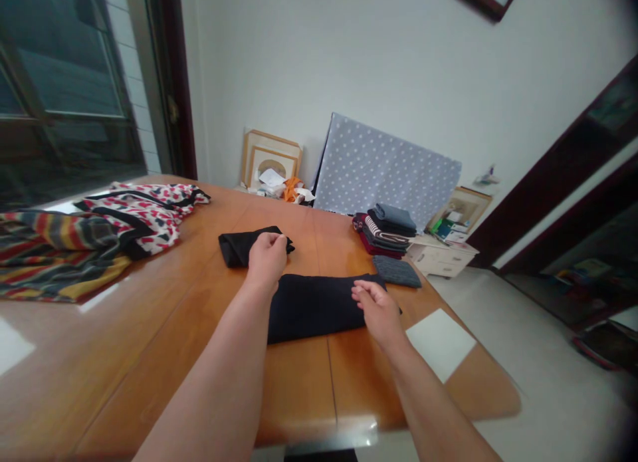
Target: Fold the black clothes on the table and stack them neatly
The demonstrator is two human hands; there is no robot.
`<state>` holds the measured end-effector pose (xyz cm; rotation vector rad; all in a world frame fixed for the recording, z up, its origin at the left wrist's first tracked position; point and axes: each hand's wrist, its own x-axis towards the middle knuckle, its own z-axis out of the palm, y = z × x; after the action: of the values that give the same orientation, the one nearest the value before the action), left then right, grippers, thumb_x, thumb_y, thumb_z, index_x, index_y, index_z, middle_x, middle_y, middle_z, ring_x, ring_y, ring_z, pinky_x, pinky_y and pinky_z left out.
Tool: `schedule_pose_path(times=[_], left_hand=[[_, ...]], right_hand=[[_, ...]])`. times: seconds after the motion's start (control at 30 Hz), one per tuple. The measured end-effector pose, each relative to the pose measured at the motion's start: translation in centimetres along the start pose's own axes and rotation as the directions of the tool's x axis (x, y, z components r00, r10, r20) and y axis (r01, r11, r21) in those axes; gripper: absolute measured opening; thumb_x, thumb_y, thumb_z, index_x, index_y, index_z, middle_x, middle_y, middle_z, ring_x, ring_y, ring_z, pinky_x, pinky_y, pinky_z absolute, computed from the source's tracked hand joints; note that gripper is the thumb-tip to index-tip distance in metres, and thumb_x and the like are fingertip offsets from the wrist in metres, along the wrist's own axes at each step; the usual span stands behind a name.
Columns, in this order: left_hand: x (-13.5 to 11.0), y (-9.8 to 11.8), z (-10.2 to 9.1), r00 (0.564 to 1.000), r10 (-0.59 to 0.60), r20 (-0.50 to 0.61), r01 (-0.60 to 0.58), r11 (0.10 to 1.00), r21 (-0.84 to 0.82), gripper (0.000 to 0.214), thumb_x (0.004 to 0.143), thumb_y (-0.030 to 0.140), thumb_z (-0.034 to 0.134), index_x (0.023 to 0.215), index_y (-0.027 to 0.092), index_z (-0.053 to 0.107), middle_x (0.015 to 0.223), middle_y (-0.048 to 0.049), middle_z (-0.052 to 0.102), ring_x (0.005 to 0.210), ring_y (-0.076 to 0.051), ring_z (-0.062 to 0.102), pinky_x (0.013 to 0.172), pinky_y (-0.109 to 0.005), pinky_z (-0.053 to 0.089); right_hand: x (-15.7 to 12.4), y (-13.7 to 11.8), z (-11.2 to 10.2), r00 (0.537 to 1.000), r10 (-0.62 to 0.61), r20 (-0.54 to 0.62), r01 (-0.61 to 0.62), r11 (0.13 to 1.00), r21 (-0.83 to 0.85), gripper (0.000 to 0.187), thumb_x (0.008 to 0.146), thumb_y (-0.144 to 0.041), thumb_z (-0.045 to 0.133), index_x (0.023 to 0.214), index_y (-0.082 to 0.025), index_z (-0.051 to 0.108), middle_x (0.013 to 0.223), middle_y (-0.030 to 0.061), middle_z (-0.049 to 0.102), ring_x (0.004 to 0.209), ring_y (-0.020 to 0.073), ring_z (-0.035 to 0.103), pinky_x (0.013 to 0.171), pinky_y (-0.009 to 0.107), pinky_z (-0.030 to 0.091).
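We get soft, dim daylight from the window [64,70] at left, white glare on the bench [97,297], and darkened, bent frame edges.

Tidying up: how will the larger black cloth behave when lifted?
The larger black cloth looks floppy: its edges are rounded, so it may sag open if lifted by one end. On the glossy wooden table, it would probably slide when pushed.

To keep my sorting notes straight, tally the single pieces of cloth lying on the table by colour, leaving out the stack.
Black: 2 (bunched black piece in the left hand; folded black piece under the right hand)
Grey: 1 (grey folded piece)
Multicoloured: 2 (red-and-white print; striped cloth)
Total: 5
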<state>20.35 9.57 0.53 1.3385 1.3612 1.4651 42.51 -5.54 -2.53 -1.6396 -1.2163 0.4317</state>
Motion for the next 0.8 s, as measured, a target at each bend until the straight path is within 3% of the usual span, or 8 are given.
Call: schedule_pose_path(times=[0.1, 0.2, 0.33, 0.4, 0.47, 0.57, 0.7, 0.8], left_hand=[[-1.1, -0.2, 1.1, 0.970, 0.105, 0.218, -0.154, 0.963, 0.222, 0.027, 0.089, 0.038, 0.050, 0.094, 0.019, 0.068, 0.089, -0.0094, 0.072, 0.083, -0.024, 0.066, 0.073, -0.034, 0.049], [-2.7, -0.3, 2.0, 0.858, 0.140, 0.493, -0.361, 0.849, 0.386, 0.033, 0.093, 0.037, 0.045, 0.107, 0.018, 0.068, 0.108, -0.0143, 0.073, 0.101, -0.027, 0.067, 0.086, -0.037, 0.049], [-4.3, -0.7, 2.5, 0.649, 0.008, 0.761, -0.585, 0.645, 0.492, 0.052, 0.092, 0.038, 0.051, 0.141, 0.021, 0.054, 0.157, -0.0130, 0.044, 0.146, -0.036, 0.035, 0.114, -0.049, 0.031], [-4.6, -1.1, 2.6, 0.601, -0.099, 0.793, -0.608, 0.587, 0.534, 0.056, 0.093, 0.039, 0.050, 0.147, 0.024, 0.049, 0.163, -0.0101, 0.033, 0.151, -0.038, 0.023, 0.117, -0.055, 0.024], [-4.5, -1.2, 2.5, 0.597, -0.148, 0.788, -0.600, 0.570, 0.562, 0.056, 0.093, 0.038, 0.049, 0.147, 0.023, 0.048, 0.163, -0.0111, 0.033, 0.151, -0.039, 0.024, 0.117, -0.055, 0.024], [-4.1, -1.0, 2.3, 0.616, -0.130, 0.777, -0.592, 0.573, 0.566, 0.056, 0.090, 0.041, 0.055, 0.143, 0.021, 0.053, 0.157, -0.0155, 0.043, 0.147, -0.039, 0.033, 0.115, -0.052, 0.030], [-3.5, -0.2, 1.6, 0.708, -0.104, 0.699, -0.549, 0.541, 0.637, 0.048, 0.087, 0.047, 0.057, 0.129, 0.022, 0.063, 0.139, -0.0197, 0.060, 0.128, -0.041, 0.053, 0.104, -0.054, 0.039], [-2.9, 0.0, 1.1, 0.773, -0.079, 0.629, -0.517, 0.497, 0.697, 0.039, 0.087, 0.046, 0.056, 0.116, 0.022, 0.069, 0.132, -0.0199, 0.064, 0.121, -0.042, 0.057, 0.096, -0.053, 0.043]], right_hand=[[1.2, 1.2, -1.8, 0.990, -0.137, -0.038, 0.123, 0.961, -0.248, 0.048, 0.095, -0.053, 0.047, 0.122, -0.020, 0.069, 0.121, 0.0114, 0.072, 0.115, 0.0270, 0.065, 0.104, 0.045, 0.048], [1.6, 1.8, -2.2, 0.968, -0.197, 0.152, 0.246, 0.859, -0.449, 0.057, 0.099, -0.052, 0.039, 0.138, -0.016, 0.060, 0.143, 0.0139, 0.058, 0.137, 0.0274, 0.050, 0.115, 0.046, 0.037], [1.2, 2.5, -1.9, 0.923, -0.015, 0.385, 0.273, 0.730, -0.626, 0.068, 0.100, -0.059, 0.030, 0.154, -0.018, 0.041, 0.162, 0.0116, 0.032, 0.152, 0.0281, 0.023, 0.122, 0.053, 0.020], [1.0, 2.8, -1.9, 0.914, 0.060, 0.402, 0.252, 0.692, -0.676, 0.071, 0.100, -0.063, 0.027, 0.157, -0.021, 0.033, 0.165, 0.0085, 0.026, 0.154, 0.0274, 0.018, 0.123, 0.054, 0.014], [1.1, 3.0, -2.2, 0.915, 0.091, 0.392, 0.233, 0.674, -0.701, 0.073, 0.100, -0.064, 0.024, 0.159, -0.022, 0.029, 0.166, 0.0062, 0.023, 0.154, 0.0265, 0.015, 0.124, 0.053, 0.012], [1.6, 3.4, -2.9, 0.920, 0.112, 0.375, 0.208, 0.670, -0.713, 0.073, 0.099, -0.066, 0.025, 0.159, -0.023, 0.028, 0.166, 0.0058, 0.021, 0.155, 0.0260, 0.015, 0.124, 0.051, 0.012], [2.7, 4.5, -4.0, 0.955, 0.114, 0.276, 0.129, 0.674, -0.727, 0.071, 0.100, -0.062, 0.029, 0.155, -0.019, 0.038, 0.164, 0.0105, 0.029, 0.153, 0.0268, 0.022, 0.123, 0.048, 0.018], [3.6, 5.4, -4.4, 0.974, 0.111, 0.199, 0.075, 0.667, -0.741, 0.066, 0.101, -0.055, 0.030, 0.152, -0.015, 0.044, 0.160, 0.0133, 0.035, 0.151, 0.0269, 0.028, 0.122, 0.045, 0.021]])
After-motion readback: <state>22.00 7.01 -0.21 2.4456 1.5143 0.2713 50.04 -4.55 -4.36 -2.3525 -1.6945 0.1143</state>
